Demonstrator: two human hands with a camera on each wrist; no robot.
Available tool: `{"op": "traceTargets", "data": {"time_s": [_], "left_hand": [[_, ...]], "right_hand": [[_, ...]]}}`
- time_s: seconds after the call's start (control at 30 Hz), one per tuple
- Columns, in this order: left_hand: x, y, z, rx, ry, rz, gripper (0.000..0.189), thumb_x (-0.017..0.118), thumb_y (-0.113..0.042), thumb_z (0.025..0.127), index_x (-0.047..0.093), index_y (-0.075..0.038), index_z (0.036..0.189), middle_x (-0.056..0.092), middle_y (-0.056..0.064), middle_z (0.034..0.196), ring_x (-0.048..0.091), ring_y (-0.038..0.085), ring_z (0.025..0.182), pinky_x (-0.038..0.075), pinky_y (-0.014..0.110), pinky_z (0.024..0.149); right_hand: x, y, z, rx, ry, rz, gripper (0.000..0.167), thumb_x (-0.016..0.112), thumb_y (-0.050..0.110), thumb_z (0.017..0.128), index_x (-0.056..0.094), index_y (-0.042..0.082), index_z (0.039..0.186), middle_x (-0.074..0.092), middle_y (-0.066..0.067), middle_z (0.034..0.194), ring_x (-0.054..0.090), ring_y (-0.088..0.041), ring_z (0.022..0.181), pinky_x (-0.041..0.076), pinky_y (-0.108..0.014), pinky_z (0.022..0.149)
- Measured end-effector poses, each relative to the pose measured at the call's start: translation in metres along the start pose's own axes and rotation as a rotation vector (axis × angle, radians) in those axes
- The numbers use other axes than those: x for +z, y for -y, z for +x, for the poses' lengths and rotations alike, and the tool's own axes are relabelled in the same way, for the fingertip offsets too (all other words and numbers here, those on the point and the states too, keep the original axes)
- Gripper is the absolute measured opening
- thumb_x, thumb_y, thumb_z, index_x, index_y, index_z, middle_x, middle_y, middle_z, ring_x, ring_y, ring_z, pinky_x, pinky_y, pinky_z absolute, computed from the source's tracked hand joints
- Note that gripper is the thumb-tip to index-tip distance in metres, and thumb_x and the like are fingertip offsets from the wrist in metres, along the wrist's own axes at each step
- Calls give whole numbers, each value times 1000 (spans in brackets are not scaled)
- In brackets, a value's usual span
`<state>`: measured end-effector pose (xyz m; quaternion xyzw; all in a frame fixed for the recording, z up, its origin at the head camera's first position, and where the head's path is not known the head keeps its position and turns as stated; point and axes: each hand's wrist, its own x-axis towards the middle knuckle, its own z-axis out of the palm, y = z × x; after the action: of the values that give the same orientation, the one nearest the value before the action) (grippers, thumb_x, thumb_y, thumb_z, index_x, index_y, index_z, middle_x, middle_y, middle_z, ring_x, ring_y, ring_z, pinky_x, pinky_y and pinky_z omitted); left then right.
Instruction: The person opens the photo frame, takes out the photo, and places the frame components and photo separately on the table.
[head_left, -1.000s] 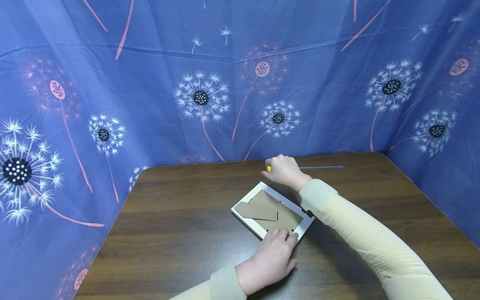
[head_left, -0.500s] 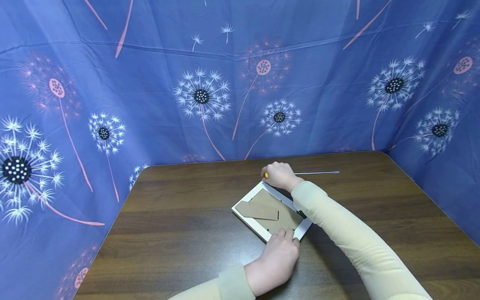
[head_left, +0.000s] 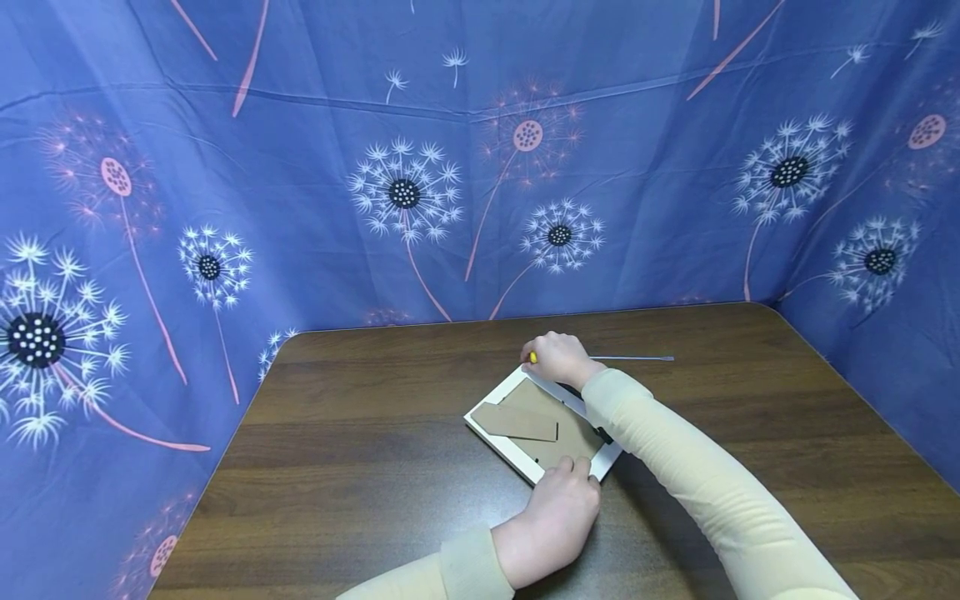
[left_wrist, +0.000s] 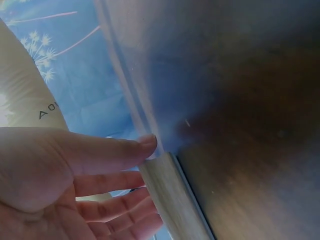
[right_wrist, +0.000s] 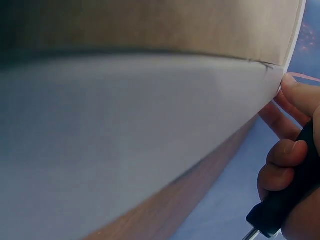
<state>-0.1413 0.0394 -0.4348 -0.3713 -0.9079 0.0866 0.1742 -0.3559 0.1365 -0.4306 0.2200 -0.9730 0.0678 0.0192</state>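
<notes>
A white picture frame lies back side up, with its brown backing board and cardboard stand showing. My left hand grips the frame's near corner. In the left wrist view, the thumb lies at the frame's end and the fingers go behind it. At the far corner, my right hand keeps a screwdriver in its curled fingers, the thin metal shaft pointing right. Seen from the right wrist, the dark screwdriver handle sits in the palm while thumb and forefinger touch the frame's corner.
The frame rests on a brown wooden table. Behind and beside the table hangs a blue cloth with dandelion prints. My right sleeve crosses over the frame's right side and hides part of it.
My right hand, with the screwdriver, has come down toward me onto the frame's far corner. The left hand has gone from lying over the near edge to gripping the corner.
</notes>
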Motion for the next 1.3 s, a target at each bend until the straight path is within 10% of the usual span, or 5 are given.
{"op": "traceTargets", "data": {"time_s": [0.63,1.3], "left_hand": [[-3,4,-1,19,15,-25,13,76,-25,69,66,-21,76,51,-6,81,46,8,68,35,19,49],[4,20,-13,171,-49,-59,29,76,-40,70,67,-21,90,52,-7,82,48,9,72,39,19,57]], "right_hand": [[-4,-3,-2,13,26,18,14,69,34,84,73,25,94,71,1,92,65,-19,83,51,-43,65],[-4,-10,-8,70,74,74,13,68,32,85,72,23,92,69,2,90,57,-12,71,47,-35,60]]}}
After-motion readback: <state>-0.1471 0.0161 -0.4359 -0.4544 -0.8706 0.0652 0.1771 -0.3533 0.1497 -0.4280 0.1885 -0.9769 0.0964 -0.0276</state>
